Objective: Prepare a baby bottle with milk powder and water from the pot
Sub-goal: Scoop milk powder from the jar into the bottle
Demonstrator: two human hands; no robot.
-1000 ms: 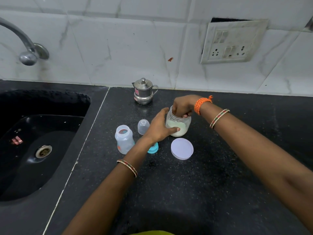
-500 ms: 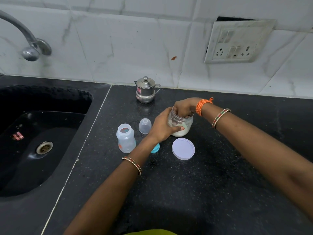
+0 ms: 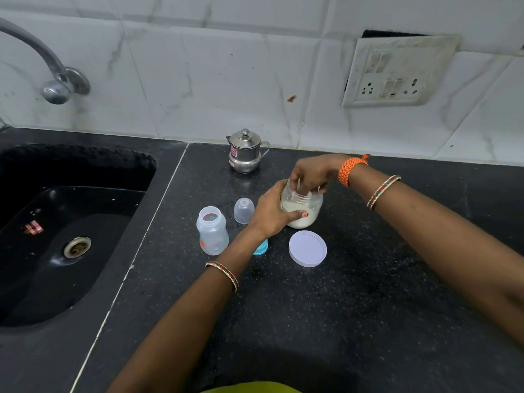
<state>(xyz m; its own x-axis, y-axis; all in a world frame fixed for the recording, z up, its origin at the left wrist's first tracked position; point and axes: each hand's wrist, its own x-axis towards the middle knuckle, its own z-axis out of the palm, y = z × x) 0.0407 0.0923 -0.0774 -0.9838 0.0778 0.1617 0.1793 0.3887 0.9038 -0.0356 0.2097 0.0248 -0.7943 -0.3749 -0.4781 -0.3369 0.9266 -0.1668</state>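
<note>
At the far left of the counter, I am seeing a black sink [image 3: 71,245] with a tap [image 3: 56,89] over it; neither is involved in this step. Moving right, the baby bottle [image 3: 212,231] is standing upright and uncapped on the black countertop [image 3: 354,321], holding no visible powder or water. I am judging it light and easily tipped, so it should be taken around its narrow waist. Its clear dome cap [image 3: 243,210] is standing just beside it, and a blue ring [image 3: 261,247], probably the teat collar, is lying partly hidden under the left wrist. Behind these, the small steel pot [image 3: 245,154] is sitting lidded near the wall; its contents are not visible. It is rigid and should be taken by its side handle.

At centre, my left hand [image 3: 272,211] is wrapping closed around the milk powder jar [image 3: 304,211], tilting it slightly. The jar is clear plastic, smooth and likely slippery, and is roughly half full of pale powder. My right hand [image 3: 312,174] is reaching into the jar mouth with fingers bunched; whether they are gripping a scoop I cannot tell. The jar's white lid [image 3: 307,248] is lying flat just in front of it.
</note>
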